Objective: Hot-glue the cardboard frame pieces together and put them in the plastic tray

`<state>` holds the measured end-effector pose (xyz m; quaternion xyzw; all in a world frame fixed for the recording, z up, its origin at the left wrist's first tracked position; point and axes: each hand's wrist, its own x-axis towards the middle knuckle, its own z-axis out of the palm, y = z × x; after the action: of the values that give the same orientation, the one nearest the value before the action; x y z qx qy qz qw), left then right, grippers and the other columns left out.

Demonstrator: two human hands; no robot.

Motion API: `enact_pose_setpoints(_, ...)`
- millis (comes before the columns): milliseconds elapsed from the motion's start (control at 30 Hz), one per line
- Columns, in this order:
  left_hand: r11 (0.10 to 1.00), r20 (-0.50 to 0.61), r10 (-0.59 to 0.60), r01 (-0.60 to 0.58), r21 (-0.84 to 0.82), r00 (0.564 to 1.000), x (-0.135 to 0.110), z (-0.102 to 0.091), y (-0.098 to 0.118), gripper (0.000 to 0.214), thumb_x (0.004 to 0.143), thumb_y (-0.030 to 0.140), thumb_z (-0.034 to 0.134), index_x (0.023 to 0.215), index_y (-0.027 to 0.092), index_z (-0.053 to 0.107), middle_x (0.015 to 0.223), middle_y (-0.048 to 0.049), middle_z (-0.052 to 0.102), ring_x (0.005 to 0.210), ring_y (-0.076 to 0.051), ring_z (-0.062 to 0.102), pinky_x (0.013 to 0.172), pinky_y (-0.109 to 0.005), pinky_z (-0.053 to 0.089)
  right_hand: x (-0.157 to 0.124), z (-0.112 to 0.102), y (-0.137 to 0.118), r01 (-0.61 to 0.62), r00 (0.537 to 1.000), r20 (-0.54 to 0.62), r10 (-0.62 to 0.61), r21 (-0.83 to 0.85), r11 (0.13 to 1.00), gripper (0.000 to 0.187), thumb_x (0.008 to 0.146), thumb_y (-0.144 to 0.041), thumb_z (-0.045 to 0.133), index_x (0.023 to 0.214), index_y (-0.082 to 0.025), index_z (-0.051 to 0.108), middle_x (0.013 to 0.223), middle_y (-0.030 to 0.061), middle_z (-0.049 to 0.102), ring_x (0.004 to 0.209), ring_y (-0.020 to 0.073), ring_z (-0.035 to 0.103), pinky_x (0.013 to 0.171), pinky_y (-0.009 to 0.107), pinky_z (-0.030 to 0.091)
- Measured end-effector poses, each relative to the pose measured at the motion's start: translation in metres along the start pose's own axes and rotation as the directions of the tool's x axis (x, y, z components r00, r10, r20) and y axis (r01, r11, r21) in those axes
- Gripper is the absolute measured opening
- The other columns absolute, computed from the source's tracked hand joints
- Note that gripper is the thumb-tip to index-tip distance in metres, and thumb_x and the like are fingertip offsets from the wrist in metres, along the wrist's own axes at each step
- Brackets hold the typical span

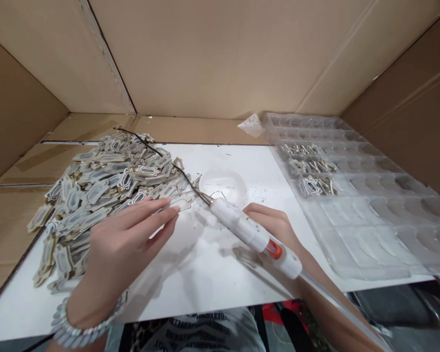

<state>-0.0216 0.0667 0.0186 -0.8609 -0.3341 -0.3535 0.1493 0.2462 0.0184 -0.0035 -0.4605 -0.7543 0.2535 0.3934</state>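
My left hand [126, 237] reaches from the left, fingertips together at the near end of a flat, pale grey frame-shaped piece [182, 202]. Beside that hand lies a large heap of similar pieces [95, 188], some with black-and-white scalloped outlines. A white glue gun [238, 225] with an orange switch slants above the table, its nozzle towards the upper left and a translucent stick [342, 308] at its back. My right hand [273, 222] is closed behind the glue gun; most of its fingers are hidden. Another grey piece [247, 256] shows beneath the gun, blurred.
A clear plastic tray [359, 210] with many compartments stands at the right; several hold pieces. A round translucent dish [234, 183] sits mid-table. A thin dark cord [154, 149] crosses the heap to the gun's front. Cardboard walls [212, 58] enclose the white table [190, 278].
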Motion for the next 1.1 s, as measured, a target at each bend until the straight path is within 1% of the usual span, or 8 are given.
enact_pose_setpoints(100, 0.998, -0.005, 0.015, -0.015, 0.062, 1.000, 0.005, 0.000, 0.000, 0.021, 0.081, 0.012, 0.071, 0.097, 0.024, 0.065, 0.094, -0.0005, 0.077, 0.081, -0.019, 0.075, 0.083, -0.036, 0.064, -0.001, 0.003, 0.001, 0.000, 0.999, 0.049, 0.000, -0.013, 1.000, 0.015, 0.080, -0.018, 0.062, 0.067, -0.019, 0.056, 0.075, 0.0016, 0.060, 0.062, 0.0139, 0.055, 0.054, 0.026, 0.041)
enact_pose_setpoints(200, 0.996, -0.007, 0.029, -0.028, 0.088, 1.000, 0.007, 0.003, 0.001, 0.019, 0.081, 0.012, 0.071, 0.096, 0.024, 0.065, 0.094, -0.0015, 0.077, 0.080, -0.019, 0.075, 0.082, -0.036, 0.064, -0.003, 0.006, 0.005, 0.028, 0.998, 0.061, -0.026, -0.023, 0.999, 0.010, 0.081, -0.017, 0.062, 0.072, -0.019, 0.061, 0.080, 0.0036, 0.064, 0.067, 0.0154, 0.059, 0.058, 0.026, 0.044)
enact_pose_setpoints(300, 0.995, -0.005, 0.042, -0.041, 0.086, 0.999, 0.008, 0.005, 0.002, 0.019, 0.081, 0.012, 0.071, 0.096, 0.023, 0.065, 0.094, -0.0017, 0.077, 0.080, -0.018, 0.074, 0.083, -0.035, 0.063, -0.003, 0.008, 0.007, 0.040, 0.997, 0.071, -0.036, -0.063, 0.997, 0.012, 0.084, -0.016, 0.058, 0.074, -0.019, 0.063, 0.082, 0.0051, 0.066, 0.069, 0.0162, 0.061, 0.059, 0.026, 0.046)
enact_pose_setpoints(433, 0.995, 0.006, 0.046, -0.047, 0.090, 0.999, 0.008, 0.004, 0.004, 0.017, 0.080, 0.012, 0.072, 0.093, 0.021, 0.065, 0.093, -0.0024, 0.076, 0.080, -0.018, 0.074, 0.087, -0.035, 0.062, -0.001, 0.008, 0.004, 0.033, 0.996, 0.081, -0.023, -0.130, 0.991, 0.012, 0.085, -0.017, 0.059, 0.074, -0.018, 0.063, 0.081, 0.0050, 0.066, 0.068, 0.0163, 0.060, 0.060, 0.027, 0.046)
enact_pose_setpoints(600, 0.993, 0.010, 0.058, -0.058, 0.098, 0.998, 0.009, 0.005, 0.008, 0.019, 0.077, 0.010, 0.073, 0.092, 0.019, 0.066, 0.091, -0.0041, 0.076, 0.078, -0.020, 0.073, 0.086, -0.038, 0.061, -0.001, 0.009, 0.002, 0.049, 0.996, 0.086, -0.033, -0.193, 0.980, 0.015, 0.086, -0.016, 0.054, 0.073, -0.018, 0.060, 0.078, 0.0053, 0.063, 0.067, 0.0165, 0.058, 0.059, 0.027, 0.044)
enact_pose_setpoints(700, 0.990, -0.003, 0.076, -0.075, 0.116, 0.997, 0.008, 0.006, 0.009, 0.019, 0.077, 0.010, 0.073, 0.092, 0.019, 0.065, 0.091, -0.0046, 0.075, 0.078, -0.020, 0.072, 0.086, -0.039, 0.061, -0.002, 0.010, 0.001, 0.044, 0.997, 0.072, -0.027, -0.235, 0.971, 0.017, 0.086, -0.015, 0.052, 0.069, -0.018, 0.057, 0.074, 0.0041, 0.059, 0.064, 0.0155, 0.055, 0.056, 0.026, 0.042)
enact_pose_setpoints(867, 0.987, -0.011, 0.086, -0.084, 0.137, 0.996, 0.008, 0.006, 0.011, 0.017, 0.078, 0.010, 0.071, 0.090, 0.020, 0.066, 0.091, -0.0033, 0.075, 0.076, -0.018, 0.071, 0.088, -0.038, 0.060, -0.003, 0.011, -0.004, 0.008, 0.997, 0.078, 0.013, -0.255, 0.967, 0.019, 0.083, -0.012, 0.054, 0.066, -0.019, 0.051, 0.071, 0.0015, 0.054, 0.061, 0.0137, 0.050, 0.055, 0.025, 0.039)
enact_pose_setpoints(1100, 0.987, -0.009, 0.093, -0.091, 0.129, 0.996, 0.007, 0.009, 0.011, 0.018, 0.075, 0.010, 0.074, 0.090, 0.018, 0.067, 0.091, -0.0048, 0.074, 0.078, -0.019, 0.070, 0.089, -0.037, 0.059, -0.002, 0.012, -0.003, 0.018, 0.998, 0.065, 0.002, -0.298, 0.954, 0.023, 0.082, -0.012, 0.052, 0.062, -0.020, 0.045, 0.066, -0.0008, 0.048, 0.057, 0.0120, 0.045, 0.052, 0.024, 0.034)
